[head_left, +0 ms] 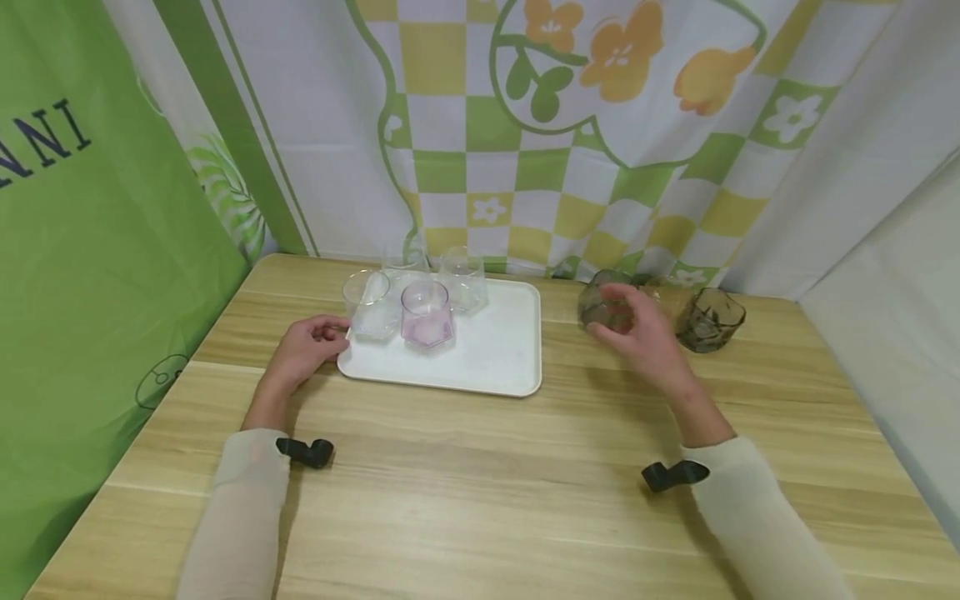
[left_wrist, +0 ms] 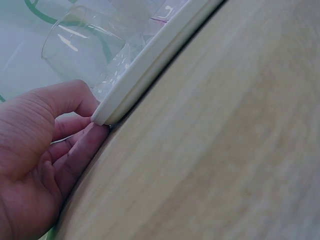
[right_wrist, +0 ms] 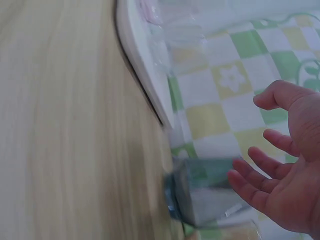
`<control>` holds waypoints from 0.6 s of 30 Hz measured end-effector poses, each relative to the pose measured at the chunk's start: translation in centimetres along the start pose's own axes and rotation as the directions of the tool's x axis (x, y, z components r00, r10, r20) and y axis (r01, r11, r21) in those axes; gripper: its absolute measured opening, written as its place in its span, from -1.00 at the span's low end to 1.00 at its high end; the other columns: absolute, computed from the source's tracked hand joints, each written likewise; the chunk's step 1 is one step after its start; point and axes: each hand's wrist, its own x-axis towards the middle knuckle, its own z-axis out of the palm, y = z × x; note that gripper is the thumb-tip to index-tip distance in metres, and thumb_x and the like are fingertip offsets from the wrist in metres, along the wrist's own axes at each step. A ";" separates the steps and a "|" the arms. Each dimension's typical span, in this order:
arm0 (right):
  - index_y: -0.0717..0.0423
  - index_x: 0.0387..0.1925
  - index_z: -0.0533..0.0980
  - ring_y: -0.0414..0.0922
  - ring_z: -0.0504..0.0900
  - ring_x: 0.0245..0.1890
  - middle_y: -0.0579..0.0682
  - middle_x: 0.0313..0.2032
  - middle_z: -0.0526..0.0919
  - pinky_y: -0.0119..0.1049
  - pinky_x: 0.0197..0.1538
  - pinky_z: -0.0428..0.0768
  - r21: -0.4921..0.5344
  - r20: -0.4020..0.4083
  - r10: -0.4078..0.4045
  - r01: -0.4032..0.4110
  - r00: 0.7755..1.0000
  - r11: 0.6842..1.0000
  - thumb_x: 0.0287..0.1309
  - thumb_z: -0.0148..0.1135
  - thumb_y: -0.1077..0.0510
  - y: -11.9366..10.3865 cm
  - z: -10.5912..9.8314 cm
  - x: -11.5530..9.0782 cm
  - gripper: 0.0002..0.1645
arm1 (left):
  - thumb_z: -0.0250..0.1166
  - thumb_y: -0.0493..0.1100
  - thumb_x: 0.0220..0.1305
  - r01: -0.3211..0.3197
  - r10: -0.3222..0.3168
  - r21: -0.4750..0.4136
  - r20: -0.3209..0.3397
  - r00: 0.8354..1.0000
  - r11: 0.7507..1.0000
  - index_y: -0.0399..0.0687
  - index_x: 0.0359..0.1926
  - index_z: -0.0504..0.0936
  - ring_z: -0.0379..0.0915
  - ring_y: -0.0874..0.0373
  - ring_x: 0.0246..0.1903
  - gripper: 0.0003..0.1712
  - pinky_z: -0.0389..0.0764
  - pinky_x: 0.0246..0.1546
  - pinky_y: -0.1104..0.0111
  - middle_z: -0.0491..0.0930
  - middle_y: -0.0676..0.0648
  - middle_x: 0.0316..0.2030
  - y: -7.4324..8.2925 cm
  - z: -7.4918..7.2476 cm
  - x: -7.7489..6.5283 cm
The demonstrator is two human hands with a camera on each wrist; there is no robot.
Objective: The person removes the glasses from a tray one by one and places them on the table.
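Note:
A white tray (head_left: pixel 498 362) lies on the table and bears a pink-tinted glass (head_left: pixel 427 323) and three clear glasses (head_left: pixel 369 310). My left hand (head_left: pixel 303 352) holds the tray's left rim; in the left wrist view fingers (left_wrist: pixel 82 150) reach under its corner. To the right of the tray, my right hand (head_left: pixel 647 340) hovers by a blue-grey glass (right_wrist: pixel 210 192) with fingers spread and loosely bent. The right wrist view shows a gap between that hand's palm and the glass. An amber glass (head_left: pixel 666 289), partly hidden, and a dark smoky glass (head_left: pixel 711 323) stand further right.
Behind the glasses, a checked, flowered curtain (head_left: pixel 487 175) hangs at the table's back edge. A green cloth (head_left: pixel 112 275) hangs along the left side. A pale wall or cloth (head_left: pixel 892 242) borders the right. The wooden table (head_left: pixel 480 492) extends toward me.

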 end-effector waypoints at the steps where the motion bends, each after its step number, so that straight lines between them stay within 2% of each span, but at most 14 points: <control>1: 0.34 0.34 0.38 0.26 0.50 0.15 0.32 0.23 0.46 0.09 0.08 0.50 -0.003 0.003 -0.009 0.009 1.000 1.000 0.29 0.36 0.28 -0.1 0.5 0.1 -0.36 | 0.32 -0.39 0.28 0.000 0.000 -0.006 0.002 1.000 1.000 -0.44 0.17 0.59 0.45 0.18 -0.27 -0.57 0.60 -0.30 0.50 0.53 -0.19 -0.22 0.0 0.0 0.0; 10: 0.35 0.32 0.38 0.33 0.49 0.18 0.31 0.25 0.44 0.16 0.16 0.53 0.080 0.061 -0.062 0.057 0.996 0.995 0.22 0.36 0.35 -0.9 4.5 1.2 -0.35 | 0.31 -0.41 0.28 0.003 -0.003 -0.029 0.007 1.000 1.000 -0.46 0.17 0.58 0.46 0.20 -0.30 -0.57 0.62 -0.32 0.47 0.52 -0.14 -0.26 0.0 0.2 0.1; 18: 0.25 0.33 0.39 0.31 0.51 0.16 0.27 0.27 0.43 0.19 0.10 0.56 0.130 0.148 -0.073 0.053 0.986 0.990 0.25 0.41 0.22 -1.8 7.7 1.8 -0.33 | 0.30 -0.45 0.26 0.006 -0.005 -0.095 0.008 1.000 0.995 -0.53 0.18 0.55 0.47 0.26 -0.34 -0.54 0.63 -0.34 0.49 0.51 -0.13 -0.28 0.1 0.0 -0.1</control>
